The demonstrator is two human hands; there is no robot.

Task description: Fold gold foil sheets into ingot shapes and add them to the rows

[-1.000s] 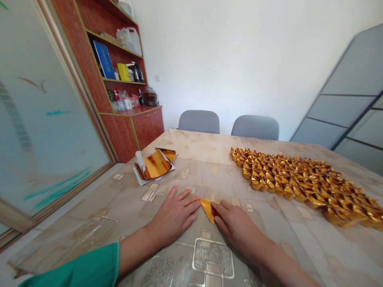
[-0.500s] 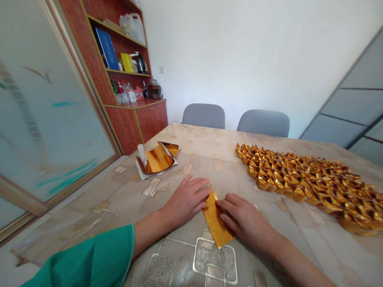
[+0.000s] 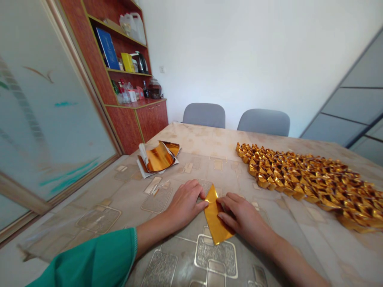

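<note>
A folded strip of gold foil paper (image 3: 215, 218) lies on the table (image 3: 185, 143) in front of me, its far corner turned up. My left hand (image 3: 184, 203) pinches the strip's left edge with curled fingers. My right hand (image 3: 243, 215) presses on the strip's right side, fingers curled onto the paper. A teal sleeve covers my left forearm.
A large mass of folded gold paper ingots (image 3: 308, 179) covers the table's right side. A stack of gold foil sheets on white paper (image 3: 158, 158) lies at the left. Two grey chairs (image 3: 236, 117) stand behind the table. A wooden shelf cabinet (image 3: 125, 75) and a glass door fill the left.
The gold paper first showed only as a small piece between my hands, then as a longer strip. Both hands slid nearer to me and the far corner rose.
</note>
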